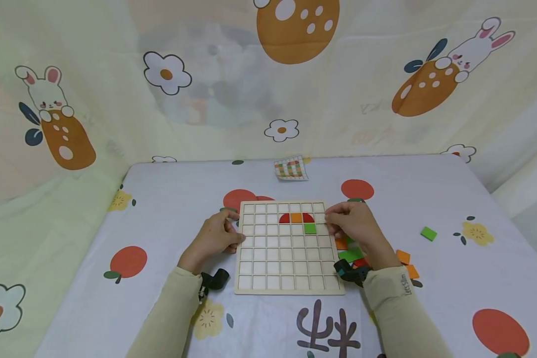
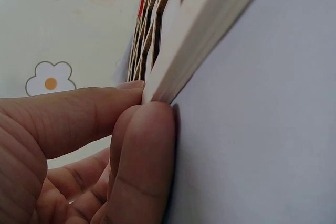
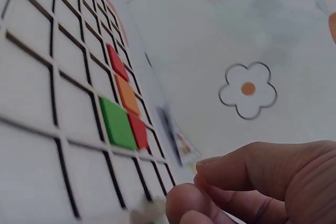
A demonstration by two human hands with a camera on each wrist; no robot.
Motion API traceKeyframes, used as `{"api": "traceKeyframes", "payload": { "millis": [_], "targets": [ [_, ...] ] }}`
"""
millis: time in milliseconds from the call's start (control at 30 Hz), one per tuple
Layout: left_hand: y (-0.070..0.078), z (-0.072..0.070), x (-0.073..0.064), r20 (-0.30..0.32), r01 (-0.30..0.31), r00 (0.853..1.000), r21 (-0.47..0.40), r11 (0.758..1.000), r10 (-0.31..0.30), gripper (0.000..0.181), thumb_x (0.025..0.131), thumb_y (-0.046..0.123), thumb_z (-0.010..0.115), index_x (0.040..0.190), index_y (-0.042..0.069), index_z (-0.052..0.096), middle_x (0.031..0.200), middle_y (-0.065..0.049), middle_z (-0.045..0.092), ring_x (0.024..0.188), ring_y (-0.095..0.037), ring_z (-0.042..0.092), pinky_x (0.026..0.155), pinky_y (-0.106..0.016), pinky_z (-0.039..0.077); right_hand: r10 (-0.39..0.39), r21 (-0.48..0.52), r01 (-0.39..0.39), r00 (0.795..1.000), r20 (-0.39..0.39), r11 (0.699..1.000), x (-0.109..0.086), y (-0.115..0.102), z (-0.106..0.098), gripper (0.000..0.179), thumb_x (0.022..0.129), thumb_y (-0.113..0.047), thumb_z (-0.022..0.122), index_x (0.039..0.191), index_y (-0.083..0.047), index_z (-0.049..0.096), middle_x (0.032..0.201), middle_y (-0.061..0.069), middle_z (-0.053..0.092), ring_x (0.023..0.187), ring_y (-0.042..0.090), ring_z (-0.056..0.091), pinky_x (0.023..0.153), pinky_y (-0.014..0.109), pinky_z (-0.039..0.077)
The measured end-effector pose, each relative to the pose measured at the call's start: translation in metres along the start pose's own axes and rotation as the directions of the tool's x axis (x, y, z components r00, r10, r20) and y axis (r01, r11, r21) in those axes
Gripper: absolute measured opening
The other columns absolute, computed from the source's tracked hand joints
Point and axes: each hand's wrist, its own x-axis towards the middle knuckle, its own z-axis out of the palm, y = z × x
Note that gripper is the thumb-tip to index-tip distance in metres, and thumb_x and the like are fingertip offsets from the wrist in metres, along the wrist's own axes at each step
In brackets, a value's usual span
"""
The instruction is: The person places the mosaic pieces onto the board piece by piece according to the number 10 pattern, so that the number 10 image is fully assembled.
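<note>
A wooden grid board lies on the table between both hands. At its left edge, my left hand grips the frame with thumb and fingers; the left wrist view shows the fingertips against the wooden rim. My right hand holds the right edge near the upper corner, fingers curled. In the board's upper part sit a red rounded piece, an orange square, another red rounded piece and, below that one, a green square.
Loose orange, green and red pieces lie under and beside the right hand, partly hidden. Two orange squares rest by the right wrist; a green square lies farther right. Behind the board is a small patterned card.
</note>
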Motion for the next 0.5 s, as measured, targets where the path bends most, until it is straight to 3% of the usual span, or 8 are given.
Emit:
{"api": "traceKeyframes", "payload": {
  "millis": [233, 500],
  "targets": [
    [-0.001, 0.0, 0.001, 0.002, 0.003, 1.0, -0.001, 1.0, -0.003, 0.053, 0.088, 0.004, 0.082, 0.134, 0.003, 0.056, 0.085, -0.012, 0.062, 0.062, -0.018, 0.067, 0.06, -0.031, 0.062, 0.07, -0.123, -0.077, 0.996, -0.058, 0.989, -0.002, 0.002, -0.022, 0.03, 0.101, -0.02, 0.067, 0.118, 0.004, 0.067, 0.081, 0.004, 0.067, 0.072, 0.015, 0.063, 0.064, 0.025, 0.059],
    [-0.003, 0.0, 0.002, 0.0, 0.007, 1.0, 0.0, 1.0, -0.007, 0.053, 0.088, 0.005, 0.082, 0.134, 0.004, 0.056, 0.085, -0.012, 0.062, 0.062, -0.019, 0.068, 0.06, -0.03, 0.061, 0.076, -0.265, -0.095, 0.994, -0.083, 0.96, -0.005, 0.002, -0.027, 0.026, 0.1, -0.022, 0.066, 0.111, 0.002, 0.07, 0.078, 0.005, 0.065, 0.073, 0.019, 0.061, 0.063, 0.027, 0.055]
  ]
}}
